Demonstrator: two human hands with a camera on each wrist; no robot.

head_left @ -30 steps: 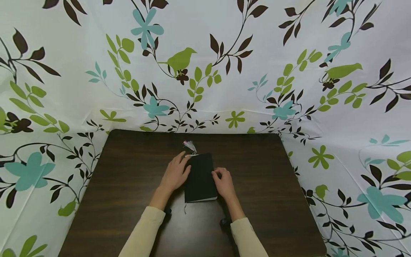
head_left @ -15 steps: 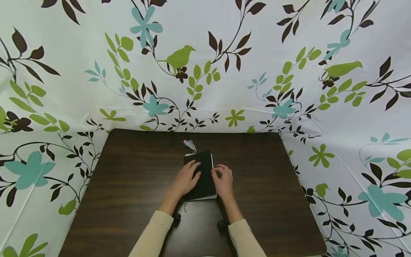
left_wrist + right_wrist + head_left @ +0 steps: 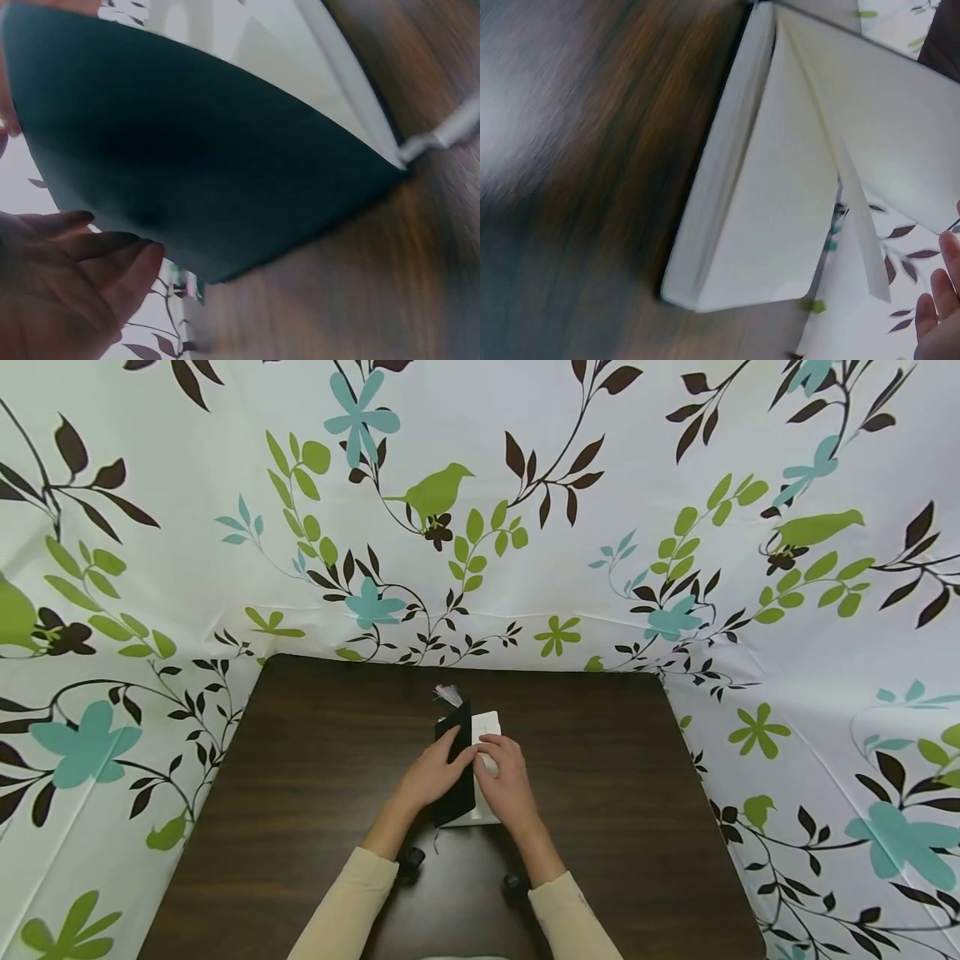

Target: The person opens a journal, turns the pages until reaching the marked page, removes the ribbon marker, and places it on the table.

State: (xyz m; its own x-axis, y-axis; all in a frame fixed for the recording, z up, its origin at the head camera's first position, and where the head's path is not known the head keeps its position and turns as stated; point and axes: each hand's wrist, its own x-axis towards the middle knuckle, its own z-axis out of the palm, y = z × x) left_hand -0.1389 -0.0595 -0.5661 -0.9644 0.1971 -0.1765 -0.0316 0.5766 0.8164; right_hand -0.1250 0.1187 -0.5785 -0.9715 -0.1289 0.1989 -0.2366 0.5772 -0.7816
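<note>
A dark green-black notebook [image 3: 455,777] lies on the brown table, its front cover [image 3: 172,150] raised and tilted toward the left. Cream pages [image 3: 772,217] show inside, and one loose leaf [image 3: 859,217] stands up between them and the cover. My right hand [image 3: 506,781] pinches the cover's free edge, over the pages; some of its fingers [image 3: 946,296] appear in the right wrist view. My left hand [image 3: 431,774] has its fingers spread against the cover's outer face. In the left wrist view, the left fingertips [image 3: 150,251] are right at the cover's edge.
A pale tassel [image 3: 448,696] lies at the notebook's top, and a thin ribbon [image 3: 437,839] trails from the bottom. Small black devices [image 3: 410,866] sit at both wrists. The table [image 3: 300,793] ends at a patterned cloth [image 3: 480,435] behind.
The notebook's cover has swung up from nearly flat toward the left, exposing the pages. My left hand moved from beside the notebook onto the cover; my right hand moved left with the edge.
</note>
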